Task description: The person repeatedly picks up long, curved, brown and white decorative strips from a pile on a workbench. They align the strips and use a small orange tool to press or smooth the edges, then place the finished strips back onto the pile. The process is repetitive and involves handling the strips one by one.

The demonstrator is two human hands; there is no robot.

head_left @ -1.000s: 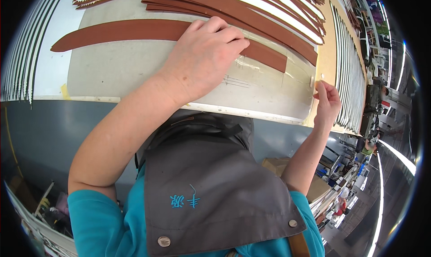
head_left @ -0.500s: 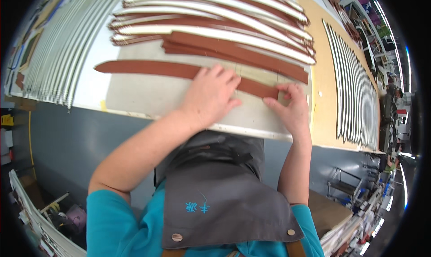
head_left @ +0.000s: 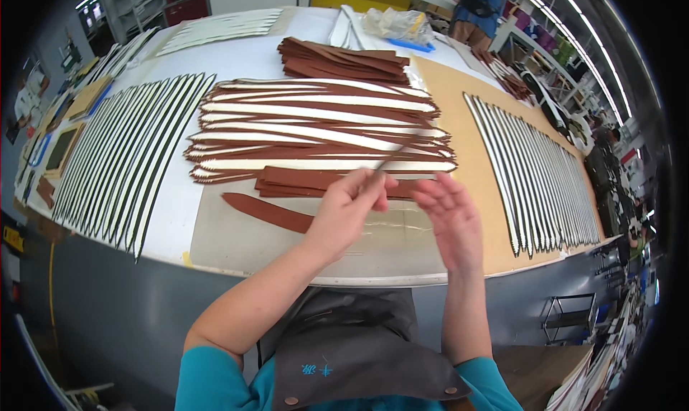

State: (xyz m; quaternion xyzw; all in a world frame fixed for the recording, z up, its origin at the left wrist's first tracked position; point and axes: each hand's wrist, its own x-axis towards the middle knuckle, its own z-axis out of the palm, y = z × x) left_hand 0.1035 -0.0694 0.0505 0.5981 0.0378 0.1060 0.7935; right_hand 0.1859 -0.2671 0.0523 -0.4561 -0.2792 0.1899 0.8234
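Observation:
A brown leather strip with a pointed end runs left from my left hand, whose fingers are closed around it. Beyond my fingertips a thin, dark, blurred length rises to the upper right; it looks like the same strip seen edge-on. My right hand is raised just to the right, fingers apart and holding nothing. Behind both hands lies a small stack of plain brown strips, partly hidden by them. A large pile of brown and white strips lies farther back.
Beneath my hands is a grey mat on the table. Rows of dark-and-white strips lie at left and right. More brown strips and a plastic bag are at the back. A person stands beyond the table.
My left hand has lifted the strip off its flat position, tilting it. My right hand has let go of the strip's right end. The view has tipped up, showing more of the far table.

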